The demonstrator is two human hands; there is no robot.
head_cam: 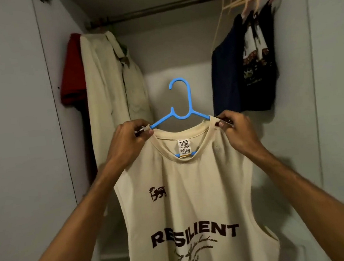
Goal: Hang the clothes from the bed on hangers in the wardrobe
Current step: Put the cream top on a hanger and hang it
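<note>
Cream sleeveless printed vest (186,192) pinched at shoulders by left hand (128,138) and right hand (235,128), seating straps on blue plastic hanger (181,99) before hooking onto dark metal wardrobe rail (164,6).

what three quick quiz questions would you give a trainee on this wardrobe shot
1. Where on the sleeveless top do the left hand and right hand pinch it?
2. Relative to the rail, the blue hanger's hook is: A) over it B) below it, free C) hidden behind it
3. True or false: dark garments hang at the rail's right end.

Key
1. At the shoulders, one hand on each.
2. B
3. True
</note>
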